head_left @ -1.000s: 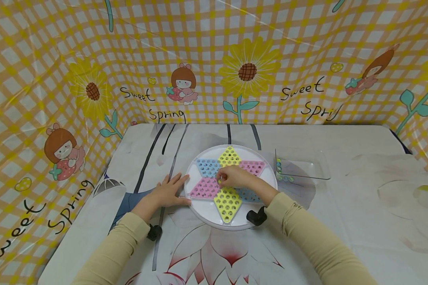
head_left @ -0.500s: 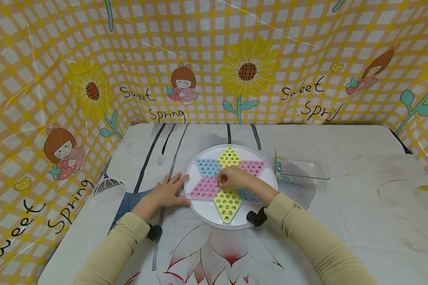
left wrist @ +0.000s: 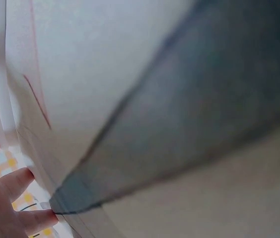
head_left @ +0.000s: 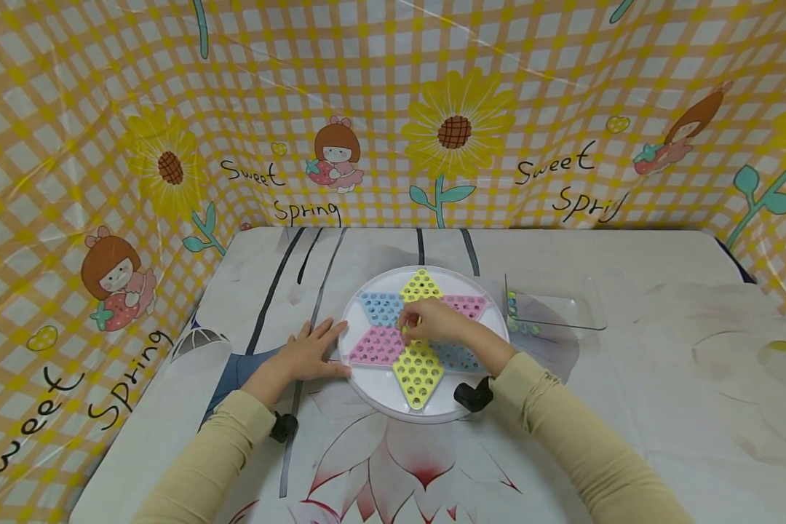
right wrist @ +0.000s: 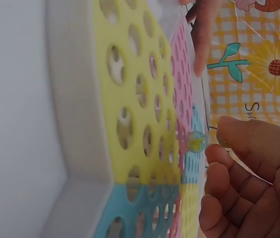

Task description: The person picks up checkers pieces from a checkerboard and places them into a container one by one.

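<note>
A round white Chinese checkers board bears a star of yellow, pink and blue holes. My right hand is over the star's middle with fingers curled. In the right wrist view, a clear marble with a yellow-green swirl sits on the board just beyond the thumb and index fingertips. A sliver of another glassy marble shows between thumb and index finger, mostly hidden by them. My left hand lies with spread fingers at the board's left edge, its fingertips touching the rim.
Right of the board stands a clear plastic box with several marbles at its left end. The table cover has painted flowers and dark lines. A yellow checked cloth hangs behind and to the left.
My right hand has shifted slightly to the right over the board's middle. The left hand, the board and the box have stayed in place.
</note>
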### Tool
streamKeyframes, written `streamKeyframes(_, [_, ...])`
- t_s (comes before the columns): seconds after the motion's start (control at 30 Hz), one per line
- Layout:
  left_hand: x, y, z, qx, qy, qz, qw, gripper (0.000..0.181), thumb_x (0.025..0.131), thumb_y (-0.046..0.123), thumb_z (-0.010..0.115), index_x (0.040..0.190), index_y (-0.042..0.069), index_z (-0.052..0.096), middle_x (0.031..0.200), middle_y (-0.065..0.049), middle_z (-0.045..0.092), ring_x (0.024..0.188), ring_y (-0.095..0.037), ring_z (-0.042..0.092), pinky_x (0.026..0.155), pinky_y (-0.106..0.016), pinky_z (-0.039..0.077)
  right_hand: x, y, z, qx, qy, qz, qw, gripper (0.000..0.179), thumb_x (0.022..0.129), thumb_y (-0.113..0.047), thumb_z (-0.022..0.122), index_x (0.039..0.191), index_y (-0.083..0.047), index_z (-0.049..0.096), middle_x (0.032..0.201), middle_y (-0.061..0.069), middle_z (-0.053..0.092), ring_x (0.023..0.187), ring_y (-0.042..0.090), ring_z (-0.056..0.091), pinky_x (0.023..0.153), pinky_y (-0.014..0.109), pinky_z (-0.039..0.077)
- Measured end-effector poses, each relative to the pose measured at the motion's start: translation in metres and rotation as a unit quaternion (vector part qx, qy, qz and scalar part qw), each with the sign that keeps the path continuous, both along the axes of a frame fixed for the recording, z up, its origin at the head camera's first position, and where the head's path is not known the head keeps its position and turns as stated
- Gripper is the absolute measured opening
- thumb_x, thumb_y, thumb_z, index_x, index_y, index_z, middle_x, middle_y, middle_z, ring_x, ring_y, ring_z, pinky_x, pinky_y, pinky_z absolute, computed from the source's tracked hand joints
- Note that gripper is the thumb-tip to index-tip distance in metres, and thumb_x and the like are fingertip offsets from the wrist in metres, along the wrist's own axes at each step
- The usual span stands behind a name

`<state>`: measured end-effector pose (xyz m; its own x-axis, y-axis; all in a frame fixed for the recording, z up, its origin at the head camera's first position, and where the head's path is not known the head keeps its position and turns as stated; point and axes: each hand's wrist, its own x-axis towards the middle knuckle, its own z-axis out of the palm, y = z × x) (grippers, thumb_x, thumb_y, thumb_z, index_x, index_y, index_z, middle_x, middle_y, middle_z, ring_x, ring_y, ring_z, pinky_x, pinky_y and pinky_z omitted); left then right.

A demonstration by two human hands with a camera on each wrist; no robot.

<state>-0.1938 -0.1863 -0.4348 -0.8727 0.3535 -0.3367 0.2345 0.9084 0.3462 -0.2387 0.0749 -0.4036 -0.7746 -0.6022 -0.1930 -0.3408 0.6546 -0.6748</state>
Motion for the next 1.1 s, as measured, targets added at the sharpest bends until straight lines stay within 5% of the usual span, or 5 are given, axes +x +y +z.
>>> streamKeyframes(1.1, [-0.002,0.000,-0.001,0.000,-0.005,0.000,1.0000,0.091,0.077,0.057,0.062,0.148,0.021,0.018,0.153,-0.014,0.013,0.134,-0.050,0.004,0.100,-0.068,0.013,-0.018,0.042,0.031,-0.005,0.086,0.012,0.9962,0.018,0.081,-0.007,0.063,0.096,0.002,0.062,0.073,0.002,0.053,0.067,0.014,0.046,0.061,0.025,0.040])
